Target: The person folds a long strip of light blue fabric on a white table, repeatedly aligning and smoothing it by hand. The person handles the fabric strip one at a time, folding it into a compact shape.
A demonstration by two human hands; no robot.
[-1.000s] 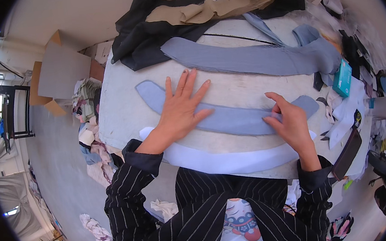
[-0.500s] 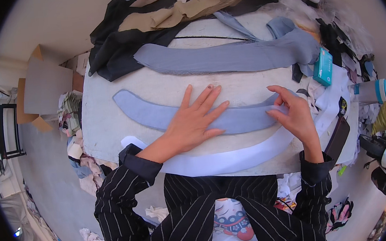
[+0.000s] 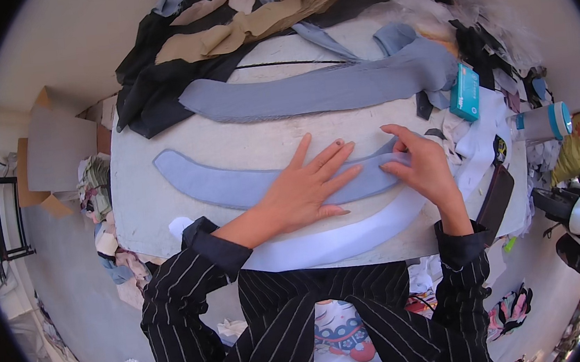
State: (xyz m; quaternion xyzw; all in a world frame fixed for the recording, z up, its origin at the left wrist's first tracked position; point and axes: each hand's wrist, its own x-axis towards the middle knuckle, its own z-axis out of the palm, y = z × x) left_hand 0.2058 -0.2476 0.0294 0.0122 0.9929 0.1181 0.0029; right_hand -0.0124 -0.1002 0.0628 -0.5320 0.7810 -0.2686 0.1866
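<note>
A curved light-blue fabric strip [image 3: 217,183] with a darker grey-blue edge lies flat across the table. My left hand [image 3: 305,190] rests palm-down on its middle, fingers spread. At its right end my right hand [image 3: 427,168] pinches the strip's edge between thumb and fingers, and a little fabric stands raised there. Nearer to me, a white curved strip [image 3: 328,246] runs along the front edge of the table, partly under my left forearm. Beyond my hands lies a larger grey-blue fabric piece [image 3: 296,95], bunched up at its right end.
Black cloth [image 3: 156,96] and a stack of tan pieces [image 3: 254,24] cover the table's far side. A teal box [image 3: 464,92], a dark case [image 3: 496,203] and a clear bottle with a teal rim [image 3: 543,122] sit on the right. A cardboard box [image 3: 56,147] stands left of the table.
My left hand has slid rightward along the light-blue strip, closer to my right hand. My right hand keeps its pinch at the end. The whole view has shifted slightly.
</note>
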